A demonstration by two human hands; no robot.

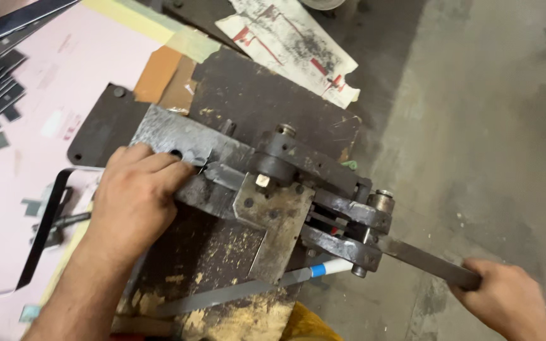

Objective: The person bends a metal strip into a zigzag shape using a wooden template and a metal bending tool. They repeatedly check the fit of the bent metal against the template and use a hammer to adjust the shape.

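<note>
On workbench (235, 95), left hand (135, 196) presses press (273, 183); right hand (507, 300) grips lever (428, 260).

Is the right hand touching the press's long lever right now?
Touching. The head view shows the right hand wrapped around the flat metal lever, fingers closed over the bar with no gap visible.

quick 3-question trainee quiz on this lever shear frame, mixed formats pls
1. True or false: the right hand grips the long lever handle of the bench shear.
2. The left hand rests: A) on the shear's steel body, B) on the printed paper, C) on the floor.
3. What colour is the sheet covering the bench left of the shear?

Key: 1 true; 2 A; 3 pink.
</note>
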